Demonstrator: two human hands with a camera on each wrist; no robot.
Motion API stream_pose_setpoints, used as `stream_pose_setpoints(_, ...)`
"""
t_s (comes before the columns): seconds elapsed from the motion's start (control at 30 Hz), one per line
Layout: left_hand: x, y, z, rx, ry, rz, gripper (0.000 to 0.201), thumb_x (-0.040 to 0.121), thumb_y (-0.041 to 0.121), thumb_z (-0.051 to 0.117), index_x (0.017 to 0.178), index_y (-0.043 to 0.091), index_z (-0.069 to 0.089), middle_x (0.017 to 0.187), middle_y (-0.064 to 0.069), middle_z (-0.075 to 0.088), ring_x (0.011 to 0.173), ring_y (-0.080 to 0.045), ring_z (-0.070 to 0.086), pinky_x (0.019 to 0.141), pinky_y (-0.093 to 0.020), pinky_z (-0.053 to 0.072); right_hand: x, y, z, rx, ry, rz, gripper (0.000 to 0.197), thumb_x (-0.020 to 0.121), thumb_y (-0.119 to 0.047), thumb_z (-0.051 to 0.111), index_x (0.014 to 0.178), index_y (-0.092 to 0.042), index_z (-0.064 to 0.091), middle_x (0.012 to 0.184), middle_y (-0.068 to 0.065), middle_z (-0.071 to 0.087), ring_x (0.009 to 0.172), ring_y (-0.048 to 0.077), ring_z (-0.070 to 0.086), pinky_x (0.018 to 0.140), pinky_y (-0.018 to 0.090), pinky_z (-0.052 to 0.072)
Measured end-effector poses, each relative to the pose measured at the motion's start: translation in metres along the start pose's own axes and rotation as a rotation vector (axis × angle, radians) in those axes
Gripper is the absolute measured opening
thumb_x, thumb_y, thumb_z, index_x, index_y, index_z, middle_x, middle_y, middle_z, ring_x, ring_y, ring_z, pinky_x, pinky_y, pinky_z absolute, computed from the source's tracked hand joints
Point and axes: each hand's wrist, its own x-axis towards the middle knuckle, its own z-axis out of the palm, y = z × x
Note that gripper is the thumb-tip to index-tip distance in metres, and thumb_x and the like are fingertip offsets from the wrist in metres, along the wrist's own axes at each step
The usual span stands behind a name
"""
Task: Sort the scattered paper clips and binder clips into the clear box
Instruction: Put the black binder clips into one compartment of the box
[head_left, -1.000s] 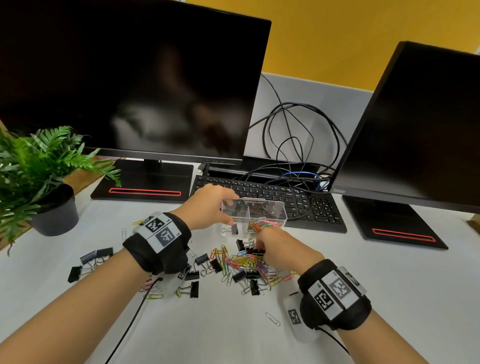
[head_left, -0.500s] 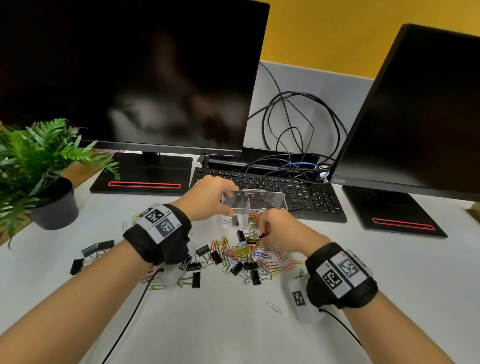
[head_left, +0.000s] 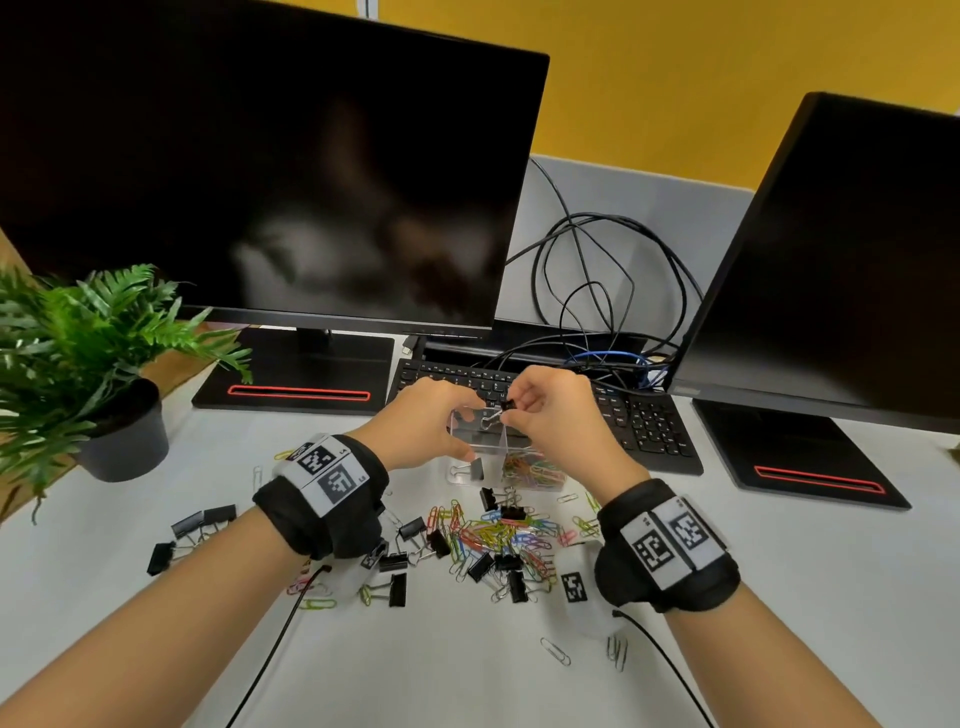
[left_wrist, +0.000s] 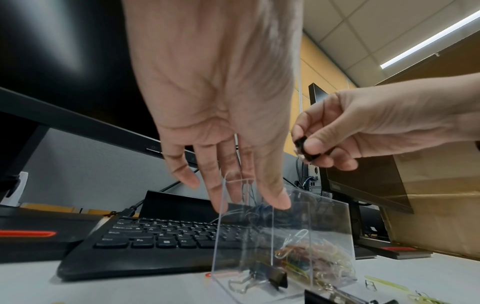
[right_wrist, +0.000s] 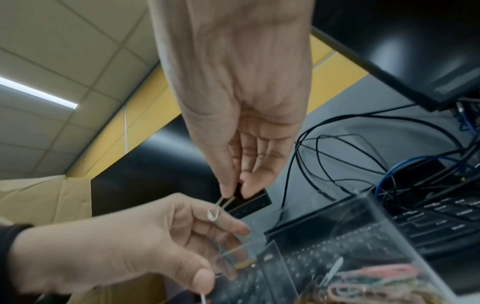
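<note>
The clear box (head_left: 483, 451) stands in front of the keyboard, split into two compartments. Its left one holds one black binder clip (head_left: 471, 471); its right one holds coloured paper clips (head_left: 532, 472). My left hand (head_left: 448, 422) grips the box's left end, thumb and fingers on its wall (left_wrist: 275, 198). My right hand (head_left: 513, 408) pinches a black binder clip (head_left: 506, 404) just above the left compartment, its wire handles pointing down (right_wrist: 224, 202). A pile of clips (head_left: 493, 540) lies on the desk before the box.
Two dark monitors (head_left: 260, 171) (head_left: 852, 270) stand behind, with a black keyboard (head_left: 644, 426) and tangled cables (head_left: 587, 291) between them. A potted plant (head_left: 78, 364) stands at the left. More binder clips (head_left: 195, 525) and silver paper clips (head_left: 556, 650) lie apart from the pile.
My right hand has risen from the pile with a black binder clip and moved back over the box. My left hand has stayed on the box.
</note>
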Motion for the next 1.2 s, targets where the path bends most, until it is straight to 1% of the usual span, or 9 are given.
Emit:
stream_pose_setpoints(0.13, -0.004, 0.000, 0.002, 0.014, 0.003, -0.009, 0.063, 0.076, 0.032, 0.079, 0.133, 0.022, 0.053, 0.124, 0.002, 0.063, 0.111, -0.016, 0.058, 0.093, -0.031, 0.047, 0.003, 0.005, 0.018, -0.061, -0.025, 0.010, 0.010, 0.076, -0.022, 0.074, 0.080, -0.027, 0.066, 0.073, -0.013, 0.062, 0.080, 0.015, 0.058, 0.078, 0.039, 0.053)
stream_pose_setpoints(0.27, -0.016, 0.007, 0.006, 0.171, 0.078, -0.050, 0.080, 0.078, 0.040, 0.074, 0.145, 0.024, 0.034, 0.145, 0.004, 0.043, 0.134, -0.017, 0.037, 0.109, -0.038, 0.028, -0.002, 0.014, 0.013, 0.012, 0.006, 0.029, 0.012, 0.080, -0.025, 0.073, 0.091, -0.020, 0.077, 0.093, -0.006, 0.073, 0.076, -0.004, 0.054, 0.080, 0.026, 0.049)
stream_pose_setpoints(0.4, -0.028, 0.017, 0.007, 0.082, 0.235, 0.069, 0.047, 0.081, 0.033, 0.073, 0.123, 0.025, 0.054, 0.115, 0.008, 0.056, 0.108, -0.012, 0.050, 0.095, -0.031, 0.043, -0.016, 0.032, -0.008, 0.025, 0.107, 0.058, 0.018, 0.082, -0.025, 0.072, 0.100, -0.020, 0.074, 0.096, -0.008, 0.068, 0.075, -0.002, 0.053, 0.069, 0.018, 0.042)
stream_pose_setpoints(0.5, -0.034, 0.028, 0.013, 0.050, 0.128, 0.109, 0.025, 0.085, 0.028, 0.069, 0.108, 0.025, 0.063, 0.099, 0.008, 0.062, 0.086, -0.010, 0.058, 0.082, -0.035, 0.051, -0.025, 0.050, -0.018, 0.033, 0.005, 0.104, 0.044, 0.080, -0.023, 0.075, 0.122, -0.021, 0.063, 0.124, -0.005, 0.059, 0.114, 0.011, 0.052, 0.093, 0.025, 0.040)
stream_pose_setpoints(0.6, -0.032, 0.038, 0.023, 0.203, -0.016, 0.111, 0.026, 0.091, 0.028, 0.061, 0.117, 0.027, 0.063, 0.110, 0.007, 0.064, 0.094, -0.013, 0.062, 0.084, -0.034, 0.051, -0.031, 0.061, -0.019, -0.031, -0.096, 0.101, 0.058, 0.078, -0.023, 0.077, 0.132, -0.022, 0.055, 0.139, -0.004, 0.050, 0.133, 0.015, 0.038, 0.106, 0.027, 0.031)
stream_pose_setpoints(0.7, -0.027, 0.041, 0.036, 0.376, -0.143, 0.156, 0.032, 0.092, 0.025, 0.058, 0.124, 0.024, 0.060, 0.120, 0.004, 0.063, 0.110, -0.019, 0.059, 0.088, -0.039, 0.051, -0.034, 0.067, -0.018, 0.039, -0.079, 0.115, 0.057, 0.079, -0.016, 0.076, 0.132, -0.022, 0.054, 0.139, -0.004, 0.050, 0.131, 0.014, 0.043, 0.100, 0.020, 0.030)
stream_pose_setpoints(0.9, -0.022, 0.040, 0.049, 0.462, -0.266, 0.162, 0.041, 0.089, 0.013, 0.060, 0.128, 0.022, 0.056, 0.119, -0.003, 0.062, 0.109, -0.024, 0.058, 0.084, -0.041, 0.053, -0.039, 0.075, -0.019, 0.083, -0.056, 0.108, 0.054, 0.085, -0.010, 0.068, 0.135, -0.022, 0.052, 0.139, -0.004, 0.052, 0.130, 0.012, 0.045, 0.101, 0.020, 0.033)
stream_pose_setpoints(1.07, -0.016, 0.041, 0.050, 0.484, -0.278, 0.145, 0.030, 0.087, 0.010, 0.063, 0.117, 0.018, 0.062, 0.112, -0.003, 0.063, 0.104, -0.023, 0.059, 0.081, -0.038, 0.053, -0.037, 0.079, -0.012, 0.083, -0.060, 0.099, 0.053, 0.087, -0.009, 0.065, 0.136, -0.021, 0.050, 0.134, -0.001, 0.056, 0.125, 0.016, 0.049, 0.106, 0.039, 0.043)
stream_pose_setpoints(1.2, -0.016, 0.038, 0.049, 0.465, -0.296, 0.101, 0.022, 0.086, 0.007, 0.061, 0.106, 0.017, 0.062, 0.106, -0.004, 0.063, 0.098, -0.025, 0.061, 0.077, -0.039, 0.052, -0.039, 0.081, -0.011, 0.092, -0.065, 0.060, 0.050, 0.089, -0.009, 0.063, 0.135, -0.022, 0.049, 0.133, -0.002, 0.057, 0.125, 0.015, 0.049, 0.103, 0.043, 0.045)
